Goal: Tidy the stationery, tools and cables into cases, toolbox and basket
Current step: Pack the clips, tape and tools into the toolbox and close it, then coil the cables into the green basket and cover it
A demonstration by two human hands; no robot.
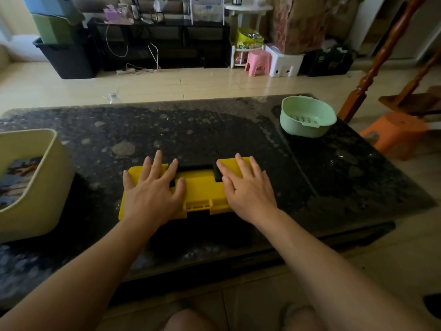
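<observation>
Looks nearly done. The yellow toolbox (200, 189) sits at the near edge of the table (214, 130) with its lid down. The left hand (152, 194) and right hand (248, 189) lie flat on the lid, fingers straight, pressing and gripping nothing. No loose tools or cables show on the table. The green basket (300, 131) at far right looks empty. The cream bin (35, 206) on the left holds something unclear. Probably only latching is left; I can't tell the latch state.

Middle: my hands (200, 187) lie flat on the yellow toolbox (200, 192), blocking the front.
Left: the cream basket (35, 187) stands in my way.
Far right: the green bowl (307, 115) sits there.
Between: bare bench (191, 130).
</observation>
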